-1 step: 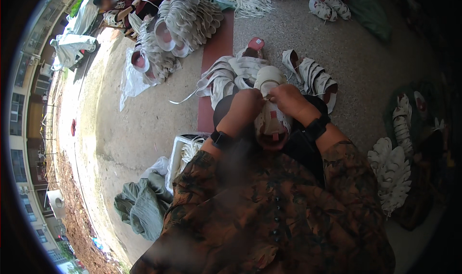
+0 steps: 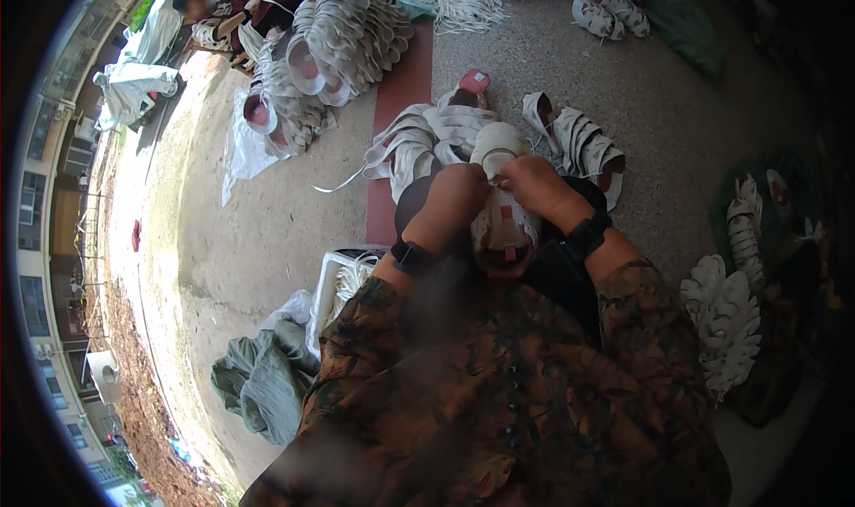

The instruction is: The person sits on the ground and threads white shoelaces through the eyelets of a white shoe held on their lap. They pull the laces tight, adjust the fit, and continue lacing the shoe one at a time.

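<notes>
A white and cream shoe upper (image 2: 503,215) with small red patches rests on my lap, its rounded toe pointing away from me. My left hand (image 2: 451,202) is closed in a pinch at the upper's lacing area. Facing it, my right hand (image 2: 533,186) pinches there too, and the fingertips of both nearly meet. A short bit of pale shoelace (image 2: 494,183) shows between them; the rest is hidden by my fingers. Just beyond my knees lie a stack of white uppers (image 2: 414,136) with a loose lace trailing left, and a second row of uppers (image 2: 583,146) to the right.
Left of my lap stands a white box (image 2: 318,307) of white laces, beside a crumpled grey-green cloth (image 2: 264,384). Big piles of uppers (image 2: 352,40) lie far left near a seated person (image 2: 227,26). More uppers (image 2: 723,316) sit at my right; loose laces (image 2: 459,4) lie at the back.
</notes>
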{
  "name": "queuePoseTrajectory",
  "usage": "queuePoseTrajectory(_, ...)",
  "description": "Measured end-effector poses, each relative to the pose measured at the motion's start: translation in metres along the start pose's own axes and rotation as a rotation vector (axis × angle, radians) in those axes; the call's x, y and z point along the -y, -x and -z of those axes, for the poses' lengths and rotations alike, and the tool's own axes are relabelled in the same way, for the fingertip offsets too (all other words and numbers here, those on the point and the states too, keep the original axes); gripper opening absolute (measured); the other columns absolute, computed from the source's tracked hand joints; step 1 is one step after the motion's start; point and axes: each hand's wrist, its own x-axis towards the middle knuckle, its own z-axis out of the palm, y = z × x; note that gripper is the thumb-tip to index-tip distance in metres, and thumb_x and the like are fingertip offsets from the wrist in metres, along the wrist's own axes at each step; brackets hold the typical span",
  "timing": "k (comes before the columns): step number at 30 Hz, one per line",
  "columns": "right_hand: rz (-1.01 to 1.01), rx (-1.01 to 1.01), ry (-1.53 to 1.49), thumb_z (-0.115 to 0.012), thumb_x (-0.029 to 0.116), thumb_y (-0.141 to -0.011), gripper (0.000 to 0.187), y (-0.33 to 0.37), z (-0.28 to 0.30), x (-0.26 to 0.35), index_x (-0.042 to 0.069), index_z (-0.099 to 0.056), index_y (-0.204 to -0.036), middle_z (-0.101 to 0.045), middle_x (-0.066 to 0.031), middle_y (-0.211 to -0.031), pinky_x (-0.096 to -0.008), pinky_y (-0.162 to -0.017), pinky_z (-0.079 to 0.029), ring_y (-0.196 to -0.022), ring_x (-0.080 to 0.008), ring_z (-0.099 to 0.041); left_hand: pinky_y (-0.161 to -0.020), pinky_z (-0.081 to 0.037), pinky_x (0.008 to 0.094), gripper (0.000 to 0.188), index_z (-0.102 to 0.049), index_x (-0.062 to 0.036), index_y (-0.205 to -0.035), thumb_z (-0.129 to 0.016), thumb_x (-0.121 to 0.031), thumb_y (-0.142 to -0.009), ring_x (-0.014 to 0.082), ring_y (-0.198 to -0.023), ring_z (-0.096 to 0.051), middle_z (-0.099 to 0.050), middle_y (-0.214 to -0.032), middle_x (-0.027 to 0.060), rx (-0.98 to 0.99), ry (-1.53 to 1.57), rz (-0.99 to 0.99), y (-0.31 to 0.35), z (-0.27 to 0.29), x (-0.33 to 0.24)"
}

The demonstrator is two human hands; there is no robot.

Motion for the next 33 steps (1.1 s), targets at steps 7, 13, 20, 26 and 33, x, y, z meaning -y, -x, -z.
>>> queuePoseTrajectory(7, -0.082, -0.003, -0.034, -0.063, 0.016, -0.077, 0.013, 0.009, 0.003, -0.001, 0.003, -0.064, -0.081, -0.063, -0.0211, -0.082, -0.0456, -0.073, -0.048, -0.084, -0.0379, -0.061, -0.065, -0.051, 0.0418, 0.015, -0.065, -0.0062, -0.076, -0.059, -0.019, -0.077, 0.0335, -0.073, -0.064, -0.064, -0.076, 0.0159, 0.143, -0.217, -0.006, -0.013, 0.024, -0.035)
queuePoseTrajectory(13, -0.108, -0.03, -0.128, -0.064, 0.021, -0.075, 0.029, 0.022, 0.012, 0.004, 0.004, -0.052, -0.094, -0.062, -0.0235, -0.083, -0.0491, -0.073, -0.046, -0.085, -0.0409, -0.06, -0.064, -0.05, 0.0344, 0.02, -0.064, -0.0214, -0.093, -0.059, -0.024, -0.074, 0.0192, -0.075, -0.06, -0.06, -0.083, -0.0015, -0.118, -0.291, -0.389, -0.002, -0.031, 0.014)
queuePoseTrajectory(20, 0.05, -0.102, 0.075, -0.074, 0.02, -0.068, 0.039, 0.017, 0.01, 0.012, 0.007, -0.052, -0.096, -0.063, -0.0193, -0.078, -0.0469, -0.066, -0.049, -0.077, -0.0387, -0.063, -0.06, -0.049, 0.0374, 0.018, -0.063, -0.0151, -0.074, -0.064, -0.033, -0.072, 0.0249, -0.07, -0.06, -0.06, -0.073, 0.0054, -0.226, -0.135, -0.409, -0.005, -0.024, 0.002)
queuePoseTrajectory(26, 0.153, -0.144, 0.134, -0.073, 0.019, -0.067, 0.035, 0.014, 0.0, 0.01, 0.008, -0.053, -0.094, -0.063, -0.0179, -0.075, -0.0463, -0.064, -0.049, -0.075, -0.0374, -0.063, -0.063, -0.049, 0.0389, 0.018, -0.064, -0.0099, -0.076, -0.062, -0.028, -0.072, 0.031, -0.073, -0.061, -0.061, -0.078, 0.011, -0.164, -0.141, -0.219, 0.008, -0.028, 0.007)
queuePoseTrajectory(33, 0.154, -0.184, 0.025, -0.063, 0.011, -0.075, 0.012, 0.014, 0.006, 0.002, 0.005, -0.056, -0.083, -0.06, -0.0187, -0.071, -0.0475, -0.062, -0.047, -0.073, -0.0401, -0.06, -0.067, -0.05, 0.0403, 0.017, -0.06, -0.0056, -0.087, -0.059, -0.019, -0.077, 0.0344, -0.075, -0.062, -0.061, -0.085, 0.0155, -0.147, 0.209, -0.35, -0.004, -0.01, -0.006)
